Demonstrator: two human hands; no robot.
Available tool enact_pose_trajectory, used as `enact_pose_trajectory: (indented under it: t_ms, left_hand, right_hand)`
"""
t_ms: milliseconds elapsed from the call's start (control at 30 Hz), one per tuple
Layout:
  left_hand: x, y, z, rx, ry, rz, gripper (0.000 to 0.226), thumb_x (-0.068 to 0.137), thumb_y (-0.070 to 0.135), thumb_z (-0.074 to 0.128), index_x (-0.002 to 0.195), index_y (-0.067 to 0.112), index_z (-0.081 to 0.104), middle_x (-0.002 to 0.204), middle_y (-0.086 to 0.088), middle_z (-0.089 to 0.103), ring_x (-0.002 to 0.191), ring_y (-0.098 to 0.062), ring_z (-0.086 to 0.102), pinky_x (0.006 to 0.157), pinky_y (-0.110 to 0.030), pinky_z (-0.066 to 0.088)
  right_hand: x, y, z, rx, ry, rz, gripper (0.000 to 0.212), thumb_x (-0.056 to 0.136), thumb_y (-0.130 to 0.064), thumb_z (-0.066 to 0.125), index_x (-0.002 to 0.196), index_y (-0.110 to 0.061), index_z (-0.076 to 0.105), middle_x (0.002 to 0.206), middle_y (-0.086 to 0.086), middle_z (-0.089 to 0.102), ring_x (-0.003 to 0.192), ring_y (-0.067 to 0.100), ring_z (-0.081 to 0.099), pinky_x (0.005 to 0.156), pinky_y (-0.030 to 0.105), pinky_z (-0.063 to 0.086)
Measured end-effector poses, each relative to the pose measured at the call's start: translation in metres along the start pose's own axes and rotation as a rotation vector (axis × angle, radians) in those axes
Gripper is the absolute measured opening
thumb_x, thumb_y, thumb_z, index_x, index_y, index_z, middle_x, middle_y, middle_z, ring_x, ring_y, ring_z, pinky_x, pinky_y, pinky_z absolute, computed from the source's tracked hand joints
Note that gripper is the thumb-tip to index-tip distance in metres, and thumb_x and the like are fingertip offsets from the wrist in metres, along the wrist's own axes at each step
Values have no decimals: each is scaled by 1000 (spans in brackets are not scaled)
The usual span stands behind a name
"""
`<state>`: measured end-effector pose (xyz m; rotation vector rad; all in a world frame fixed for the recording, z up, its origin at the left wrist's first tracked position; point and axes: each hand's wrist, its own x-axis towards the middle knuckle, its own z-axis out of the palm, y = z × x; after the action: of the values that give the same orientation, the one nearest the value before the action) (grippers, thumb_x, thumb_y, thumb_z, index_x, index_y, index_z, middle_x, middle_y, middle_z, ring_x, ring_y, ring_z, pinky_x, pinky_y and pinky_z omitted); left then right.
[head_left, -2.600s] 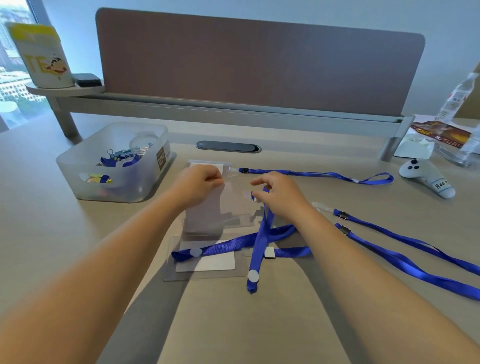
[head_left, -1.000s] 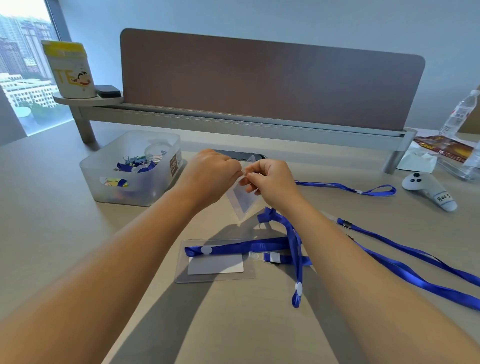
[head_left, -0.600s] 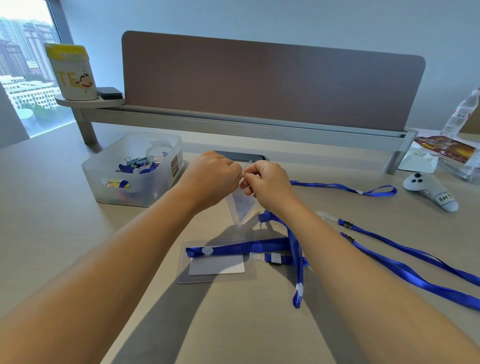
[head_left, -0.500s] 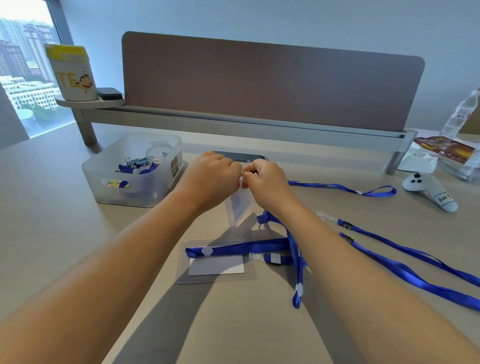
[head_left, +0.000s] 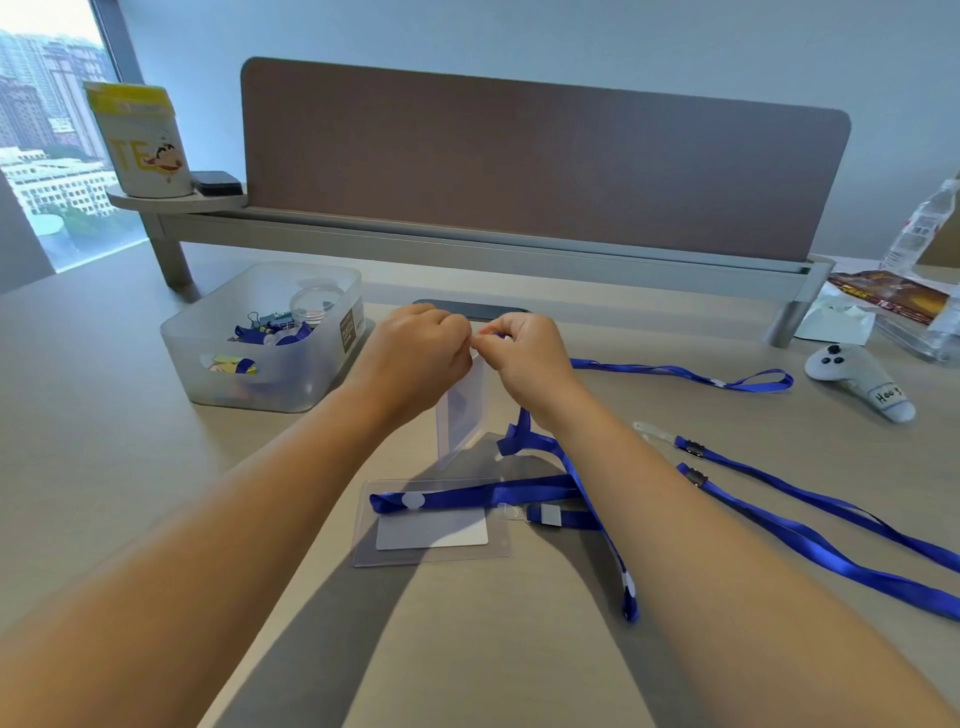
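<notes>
My left hand (head_left: 415, 353) and my right hand (head_left: 524, 353) meet above the desk, fingers curled. Together they pinch the top edge of a clear badge holder (head_left: 460, 415), which hangs upright below them. A blue lanyard (head_left: 571, 473) runs down from my right hand to the desk; its clip end is hidden in my fingers. Nearer to me a second clear badge holder (head_left: 431, 530) with a white card lies flat, with a blue strap across its top.
A translucent bin (head_left: 260, 343) of clips and small items stands at the left. More blue lanyards (head_left: 810, 514) lie at the right, another lanyard (head_left: 685, 371) behind my hands. A white controller (head_left: 857, 382), a water bottle (head_left: 922, 226) and a brown divider panel (head_left: 519, 166) are farther back.
The holder has been lifted off the desk and now hangs upright. My hands have closed together at its top edge, and the lanyard end came up with my right hand.
</notes>
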<state>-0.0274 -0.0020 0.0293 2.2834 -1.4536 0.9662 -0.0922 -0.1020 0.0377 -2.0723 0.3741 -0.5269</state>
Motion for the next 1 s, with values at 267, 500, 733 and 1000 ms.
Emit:
enact_pose_trajectory:
  t_ms: [267,500,733,1000]
  left_hand:
    - [4,3,6,-365,137,-307,26,85,14,50,81,-6,65,75,-24,69,62,-27,56,55,-10,30]
    - [8,0,8,-576,201,-496,23,90,10,47,87,-4,65,82,-16,65,73,-18,51,58,-24,39]
    - [8,-6,1,-830,60,-601,24,93,12,41,99,-2,60,87,-6,58,76,-15,55,73,-23,47]
    - [5,-10,-4,-760,4,-525,28,89,5,48,117,6,48,118,-14,60,104,-23,57,84,-29,48]
  right_hand:
    - [4,-3,11,162,96,23,18,91,-15,49,79,-7,60,63,-6,47,61,5,41,57,19,37]
    - [2,-7,15,202,131,-33,18,91,-12,47,88,-2,62,65,-5,48,62,5,43,57,18,38]
    - [8,-6,10,279,44,27,21,93,-12,47,85,-1,64,60,-1,48,58,8,43,58,21,40]
    - [8,-15,0,387,-77,151,25,95,-16,44,72,-18,54,63,-1,52,48,9,38,44,14,39]
